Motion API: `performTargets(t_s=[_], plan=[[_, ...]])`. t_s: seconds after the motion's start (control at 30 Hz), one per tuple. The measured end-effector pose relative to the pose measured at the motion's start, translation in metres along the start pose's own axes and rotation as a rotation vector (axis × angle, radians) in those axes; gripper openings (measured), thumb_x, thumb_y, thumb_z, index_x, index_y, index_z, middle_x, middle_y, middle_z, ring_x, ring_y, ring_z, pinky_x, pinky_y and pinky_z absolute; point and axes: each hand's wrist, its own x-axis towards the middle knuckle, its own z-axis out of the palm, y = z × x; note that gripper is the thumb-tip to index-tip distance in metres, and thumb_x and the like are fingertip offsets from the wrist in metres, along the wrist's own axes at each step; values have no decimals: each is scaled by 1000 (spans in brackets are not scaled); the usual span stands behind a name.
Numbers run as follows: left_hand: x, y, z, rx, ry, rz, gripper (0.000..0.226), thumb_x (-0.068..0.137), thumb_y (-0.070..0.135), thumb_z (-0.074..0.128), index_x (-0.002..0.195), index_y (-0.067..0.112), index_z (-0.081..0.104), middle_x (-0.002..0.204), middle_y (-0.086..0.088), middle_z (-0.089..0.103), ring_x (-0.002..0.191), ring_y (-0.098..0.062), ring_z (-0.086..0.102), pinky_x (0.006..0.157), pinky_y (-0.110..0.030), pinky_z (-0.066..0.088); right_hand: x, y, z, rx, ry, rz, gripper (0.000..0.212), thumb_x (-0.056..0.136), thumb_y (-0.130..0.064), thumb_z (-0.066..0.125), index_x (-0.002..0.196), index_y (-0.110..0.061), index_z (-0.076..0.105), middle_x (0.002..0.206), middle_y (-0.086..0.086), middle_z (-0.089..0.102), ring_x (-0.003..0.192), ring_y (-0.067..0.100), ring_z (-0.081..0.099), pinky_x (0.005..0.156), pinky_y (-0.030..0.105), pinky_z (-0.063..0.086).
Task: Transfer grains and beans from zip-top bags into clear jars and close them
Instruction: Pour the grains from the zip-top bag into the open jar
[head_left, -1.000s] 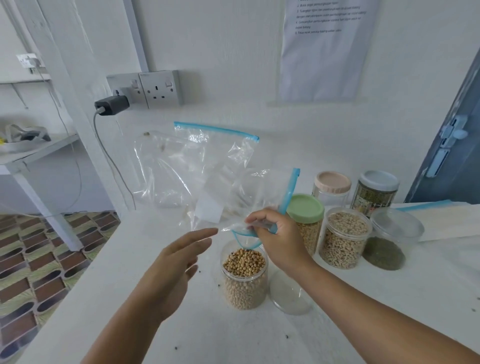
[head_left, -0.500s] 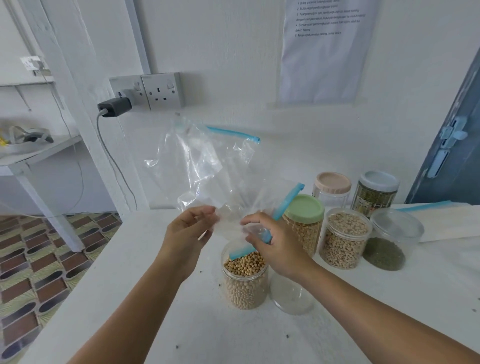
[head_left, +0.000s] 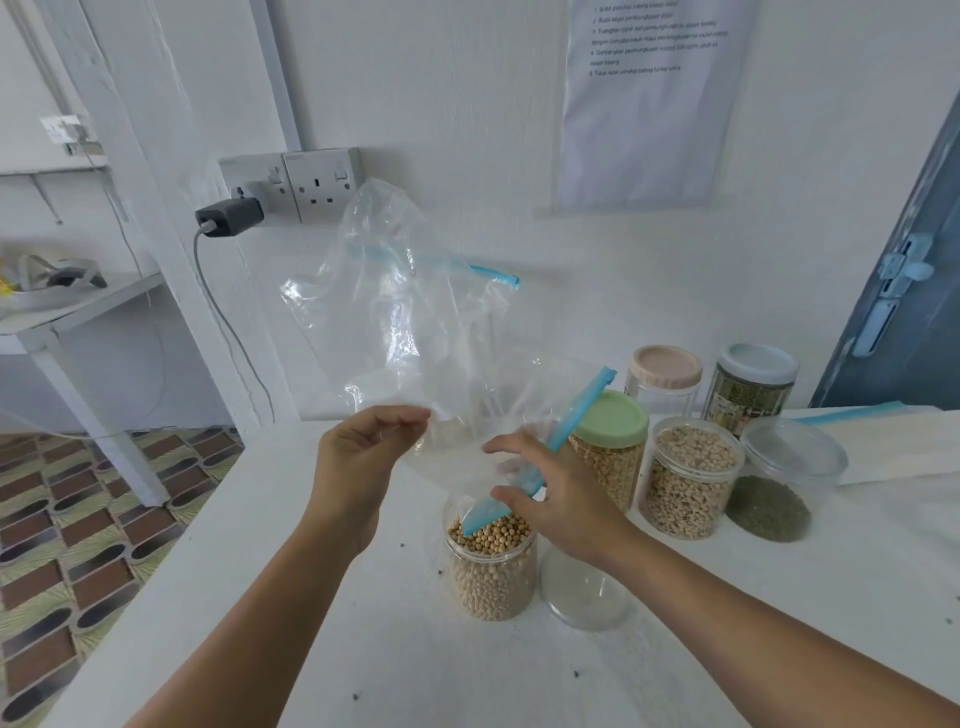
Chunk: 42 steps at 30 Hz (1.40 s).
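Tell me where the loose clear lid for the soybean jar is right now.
In the head view, the clear lid lies flat on the white table, immediately right of the open soybean jar and below the right hand.

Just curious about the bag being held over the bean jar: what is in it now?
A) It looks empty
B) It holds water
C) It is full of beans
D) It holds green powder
A: the bag held by both hands looks clear and see-through with nothing visible inside, while the open jar below it is filled with beans nearly to the rim.
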Motion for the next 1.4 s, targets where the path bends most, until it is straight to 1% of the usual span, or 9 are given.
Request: performTargets(t_s=[0.27,0.4,0.53,0.67,0.8,0.9,1.07,1.2,1.4], plan=[[-4,7,9,81,-52,65,18,90,-7,73,91,10,80,93,-7,80,94,-20,75,87,-28,57,3,8,8,64,61,72,46,91,-24,78,123,-52,60,117,-9,63,108,1,63,88,16,52],[-4,11,8,153,-123,83,18,94,-3,70,101,12,79,97,-5,81,102,-21,77,96,-33,57,2,7,7,76,78,66,46,90,-21,80,122,-49,63,117,-13,61,111,0,60,90,13,49],[-3,12,5,137,-127,118,32,93,-14,65,84,11,81,98,-10,80,101,-25,75,95,-32,60,-1,5,7,65,72,15,42,90,-28,81,124,-48,66,127,-13,57,119,0,55,99,12,44],[-2,6,-1,87,-77,80,45,91,-17,64,69,18,80,94,-14,79,97,-25,75,93,-33,59,-2,-1,4,204,137,22,32,97,-44,70,128,-47,64,130,-19,61,121,10,60,102,27,52],[-1,1,-3,109,-64,74,47,92,-16,64,69,21,81,94,-12,79,97,-24,75,93,-34,58,5,-4,4,376,244,142,25,101,-34,67,122,-46,66,120,-14,69,101,33,70,93,47,58],[-1,1,-4,115,-53,79,46,92,-15,66,70,23,80,95,-10,79,96,-21,75,95,-36,59,10,-6,2,420,300,157,26,98,-23,72,117,-40,70,110,-10,75,110,9,68,95,31,56],[-1,-1,-8,-12,-29,44,36,94,-14,63,78,11,83,134,-16,69,119,-22,70,105,-43,54,9,-11,-4,421,322,85,38,97,-3,68,120,-33,65,101,-5,75,102,10,70,89,19,54],[0,5,-3,-150,-50,38,42,97,-13,60,74,16,81,133,-11,71,131,-26,64,108,-43,51,9,-11,-6,371,360,45,45,96,6,65,125,-28,58,107,0,70,100,8,68,85,14,51],[1,21,1,-354,-74,-41,53,99,-8,52,60,21,74,135,-6,71,87,-17,73,104,-37,53,7,-5,-5,279,384,11,47,98,-4,68,128,-36,53,110,-4,67,106,11,65,91,15,50]])
